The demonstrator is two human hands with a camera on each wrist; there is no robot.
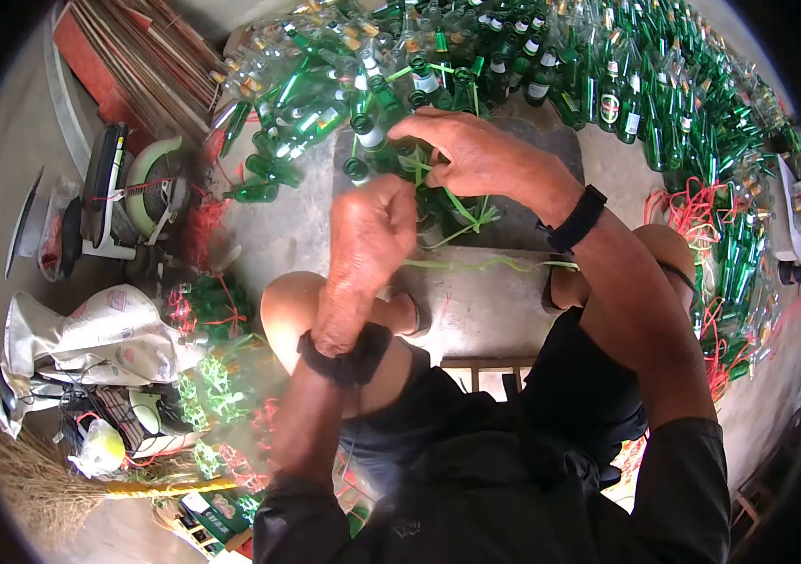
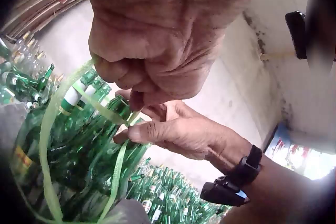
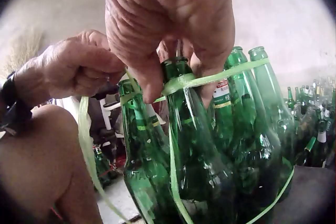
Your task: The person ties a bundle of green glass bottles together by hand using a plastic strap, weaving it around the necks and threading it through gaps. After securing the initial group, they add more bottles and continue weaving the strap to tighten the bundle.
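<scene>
A bundle of green glass bottles [image 3: 191,140] stands upright between the person's knees, and light-green plastic strapping [image 3: 226,78] runs round the necks and down the sides. The left hand [image 1: 370,235] has its fingers curled tight on one end of the strap, at the near left of the bundle; a loose length hangs below this fist in the right wrist view. From above, the right hand [image 1: 499,164] reaches over a front bottle, its thumb and fingers either side of the neck. In the left wrist view the right thumb [image 2: 140,132] presses the strap where two lengths cross.
Many more green bottles [image 1: 626,94] crowd the floor at the back and right. Red string [image 1: 697,211] lies tangled at the right. To the left are a wheeled scooter-like thing [image 1: 142,193], white sacks [image 1: 109,324] and a straw broom [image 1: 43,479]. Flat boards [image 1: 142,66] lean at the back left.
</scene>
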